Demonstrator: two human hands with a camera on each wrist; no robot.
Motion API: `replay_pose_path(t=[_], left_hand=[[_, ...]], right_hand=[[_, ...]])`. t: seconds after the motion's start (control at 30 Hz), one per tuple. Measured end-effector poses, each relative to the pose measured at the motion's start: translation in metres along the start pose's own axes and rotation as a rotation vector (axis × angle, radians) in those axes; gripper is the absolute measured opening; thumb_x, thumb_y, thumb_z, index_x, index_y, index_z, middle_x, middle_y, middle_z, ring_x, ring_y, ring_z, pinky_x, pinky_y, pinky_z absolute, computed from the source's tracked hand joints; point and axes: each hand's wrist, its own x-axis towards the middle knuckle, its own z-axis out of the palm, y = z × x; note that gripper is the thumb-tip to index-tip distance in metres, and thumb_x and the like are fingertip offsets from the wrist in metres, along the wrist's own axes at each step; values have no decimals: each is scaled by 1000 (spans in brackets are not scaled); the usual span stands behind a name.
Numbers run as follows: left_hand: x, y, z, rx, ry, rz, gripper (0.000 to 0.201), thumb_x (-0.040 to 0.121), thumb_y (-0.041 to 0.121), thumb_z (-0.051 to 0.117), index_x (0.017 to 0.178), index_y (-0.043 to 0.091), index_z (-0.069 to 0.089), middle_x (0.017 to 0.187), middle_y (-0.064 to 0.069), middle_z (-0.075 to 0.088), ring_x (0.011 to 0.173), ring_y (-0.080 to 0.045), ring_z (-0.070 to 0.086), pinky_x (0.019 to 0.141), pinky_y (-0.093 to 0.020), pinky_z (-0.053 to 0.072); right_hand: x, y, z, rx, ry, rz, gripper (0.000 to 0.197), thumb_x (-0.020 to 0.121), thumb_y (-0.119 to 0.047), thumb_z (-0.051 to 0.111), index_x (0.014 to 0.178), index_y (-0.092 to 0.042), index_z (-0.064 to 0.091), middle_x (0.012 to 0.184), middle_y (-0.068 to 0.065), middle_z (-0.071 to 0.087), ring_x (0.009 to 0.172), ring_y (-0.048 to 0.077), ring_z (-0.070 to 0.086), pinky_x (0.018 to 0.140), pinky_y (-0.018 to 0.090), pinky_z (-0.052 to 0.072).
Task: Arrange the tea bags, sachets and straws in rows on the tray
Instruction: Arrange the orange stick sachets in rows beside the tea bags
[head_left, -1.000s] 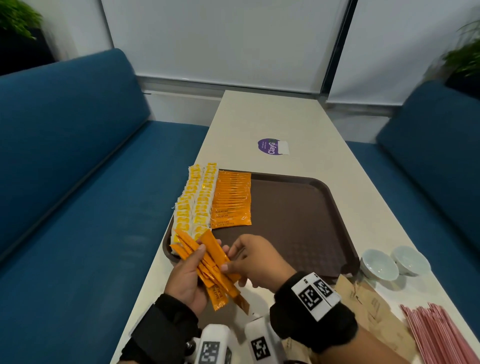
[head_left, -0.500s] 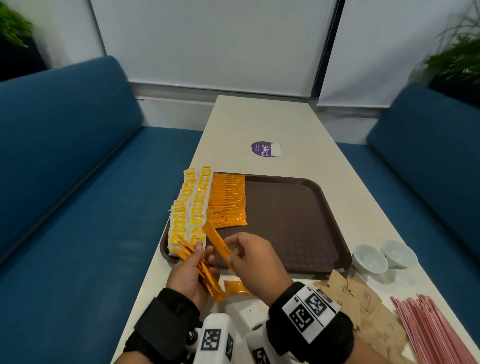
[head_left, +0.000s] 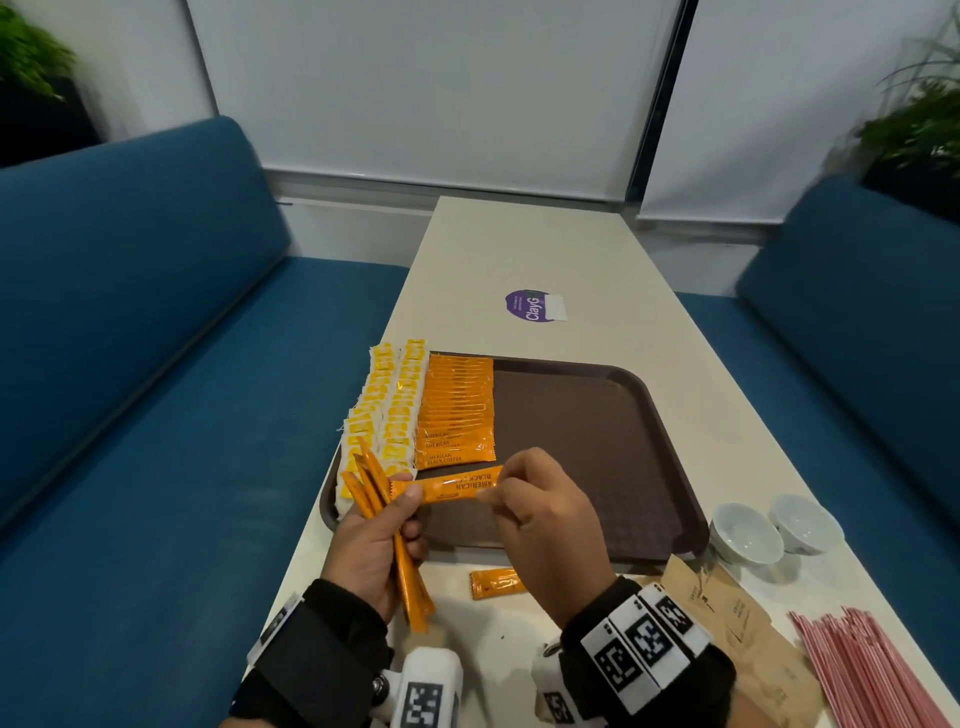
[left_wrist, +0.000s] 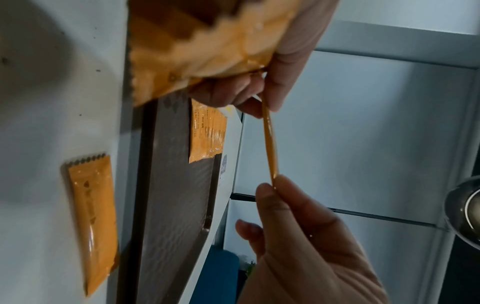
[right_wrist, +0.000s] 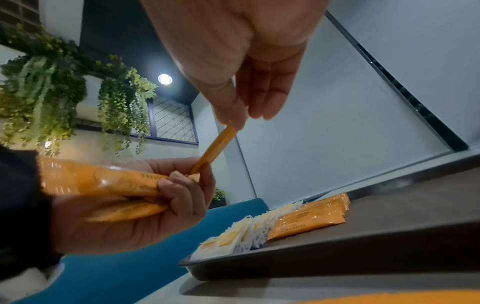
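A brown tray (head_left: 597, 441) lies on the table. Along its left side stand two rows of yellow-and-white tea bags (head_left: 387, 410) and a row of orange coffee sachets (head_left: 457, 410). My left hand (head_left: 371, 545) grips a bundle of orange sachets (head_left: 408, 582) above the tray's near left corner. My right hand (head_left: 540, 504) pinches the right end of one orange sachet (head_left: 452, 486), held level over the tray; its left end touches the left thumb. One more sachet (head_left: 496, 583) lies loose on the table before the tray. Pink straws (head_left: 862, 670) lie at the near right.
Brown paper packets (head_left: 727, 623) lie near my right wrist. Two small white bowls (head_left: 748, 532) stand right of the tray. A purple sticker (head_left: 530, 306) sits on the table beyond the tray. Blue sofas (head_left: 130, 364) flank the table.
My right hand has drawn one sachet out of the left hand's bundle and turned it level above the tray. One sachet now lies loose on the table in front of the tray.
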Motion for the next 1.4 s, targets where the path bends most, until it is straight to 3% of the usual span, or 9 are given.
replay_pose_path(t=[0.07,0.2,0.3,0.4,0.63,0.77,0.83,1.07,1.4], left_hand=[[0,2,0,53,5,59,9,89,5,56,88,13,59,53,1,51,39,-5,45,36,-16,39],[-2,3,2,79,21,131,16,88,0,55,83,15,55,49,3,52,39,-6,44,36,-17,38],[-1,-1,3,46,37,113,16,87,1,56,81,15,54,48,3,50,40,-7,45,36,-18,39],[-2,-5,4,67,23,67,10,87,4,57,83,13,56,53,-1,48,46,-11,46,38,-20,41],[-1,-1,-4,135,28,-11,13,86,0,58,90,13,57,62,-4,48,43,-8,44,37,-18,39],[-1,5,-16,64,62,-46,14,88,-1,56,93,12,57,59,-4,47,39,-7,44,36,-17,38],[-2,7,-19,49,65,-58,14,87,-1,55,94,11,57,58,-4,46,39,-7,44,35,-17,38],[-4,4,-25,93,82,-67,14,85,2,58,97,10,59,64,-6,50,47,-12,44,38,-20,42],[-1,2,-29,107,124,-61,13,86,2,58,95,10,59,61,-5,49,47,-12,44,37,-20,42]], right_hand=[[1,2,0,131,-56,135,7,77,-14,63,80,-14,70,87,-7,55,74,4,51,55,14,43],[13,-4,-6,467,-248,672,40,78,-13,74,112,-23,56,100,-8,55,85,3,57,70,14,49],[20,-11,-5,791,-399,1051,29,81,-12,73,105,-16,56,91,1,62,75,12,63,53,26,50],[20,-18,2,1046,-470,1153,17,83,-11,69,99,-6,62,81,5,66,61,11,64,51,26,46],[52,-4,0,728,-404,891,9,92,-12,58,91,-18,64,88,-5,68,81,9,63,57,18,48],[94,31,4,-166,-846,302,15,94,-20,52,100,-15,65,95,-1,58,87,17,57,73,28,44],[102,41,17,-373,-1055,195,20,93,-18,53,107,-14,67,104,4,61,95,24,60,81,34,49],[112,48,73,-529,-1287,150,19,92,-16,58,102,-4,68,99,7,62,88,26,60,73,32,46],[119,43,95,-539,-1194,178,17,93,-13,55,101,-3,66,86,4,54,80,23,55,68,30,45]])
